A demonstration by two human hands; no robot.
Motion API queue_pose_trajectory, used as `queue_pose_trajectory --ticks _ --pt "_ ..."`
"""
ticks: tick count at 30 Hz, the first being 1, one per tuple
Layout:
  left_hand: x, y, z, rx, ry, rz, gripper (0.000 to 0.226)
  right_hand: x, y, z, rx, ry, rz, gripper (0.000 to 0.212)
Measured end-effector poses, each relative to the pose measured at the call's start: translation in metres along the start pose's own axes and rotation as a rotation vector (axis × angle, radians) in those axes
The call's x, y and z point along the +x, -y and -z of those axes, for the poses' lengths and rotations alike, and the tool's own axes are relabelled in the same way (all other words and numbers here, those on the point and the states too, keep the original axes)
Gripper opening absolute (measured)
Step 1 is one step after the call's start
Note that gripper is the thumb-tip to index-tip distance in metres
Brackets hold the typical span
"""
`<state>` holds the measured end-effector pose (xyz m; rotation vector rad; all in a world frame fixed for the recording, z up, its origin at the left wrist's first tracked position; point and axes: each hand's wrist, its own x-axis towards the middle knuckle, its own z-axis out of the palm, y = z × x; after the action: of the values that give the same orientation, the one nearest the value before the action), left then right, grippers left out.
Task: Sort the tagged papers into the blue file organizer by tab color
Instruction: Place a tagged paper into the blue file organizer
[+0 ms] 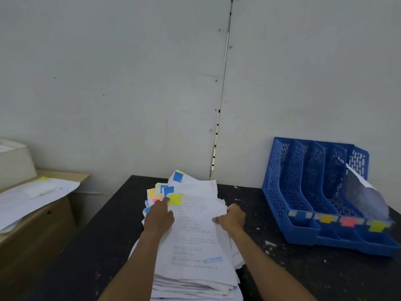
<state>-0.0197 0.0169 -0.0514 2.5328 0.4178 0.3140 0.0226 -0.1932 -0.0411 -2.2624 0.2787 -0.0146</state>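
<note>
At the far left a pale box (13, 164) is seen on a wooden cabinet (43, 224), and loose sheets (32, 194) with a yellow tag are spread beside it on the cabinet top. To the right of the cabinet stands a black table (93, 246), scuffed and flecked with white.

A thick stack (195, 242) of printed papers is laid on the table, roughly in the middle, running from the near edge towards the wall. Its far left corner is fanned out, so that an orange tab (151, 192), a pink tab (156, 200), a blue tab (178, 177) and a yellow tab (175, 199) are shown; the yellow one is stuck to the top sheet.

The left hand (159, 216) is placed on the left side of the stack. Its index finger is stretched out to the tabs, just beside the yellow one, and its thumb is laid on the top sheet. Whether anything is pinched by it cannot be told.

The right edge of the stack's upper sheets is gripped by the right hand (232, 217), with the thumb on top and the fingers tucked out of sight beneath.

Further right, well apart from the stack, the blue organizer (282, 192) is set against the wall. Four upright compartments are formed in it, and coloured labels (325, 218) are fixed along its front: blue, orange, pink and yellow, from left to right. One sheet (364, 196) is held in the rightmost compartment, behind the yellow label, leaning and curled over at the top.
</note>
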Motion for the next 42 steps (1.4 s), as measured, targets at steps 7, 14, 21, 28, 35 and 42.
queue_pose_trajectory --ticks 7,14,21,28,35,42 --pt "-0.001 -0.001 0.002 -0.009 -0.015 0.024 0.053 0.001 0.000 0.012 0.024 -0.065 -0.021 0.030" --pt "0.000 -0.015 -0.007 -0.034 -0.066 0.022 0.049 -0.002 0.006 0.025 0.060 -0.214 0.182 0.014" --pt "-0.003 -0.040 -0.008 -0.002 -0.141 -0.064 0.050 -0.002 0.013 0.049 0.285 -0.215 0.410 0.021" --pt "-0.008 -0.061 -0.013 -0.070 -0.096 -0.124 0.057 -0.003 0.005 0.064 0.347 -0.127 0.337 0.021" --pt "-0.017 -0.072 -0.005 -0.065 -0.107 0.006 0.050 -0.001 -0.001 0.080 0.586 -0.045 0.243 0.021" --pt "-0.014 -0.093 -0.001 -0.328 -0.162 -0.026 0.032 -0.005 -0.002 0.095 0.832 0.121 0.162 0.026"
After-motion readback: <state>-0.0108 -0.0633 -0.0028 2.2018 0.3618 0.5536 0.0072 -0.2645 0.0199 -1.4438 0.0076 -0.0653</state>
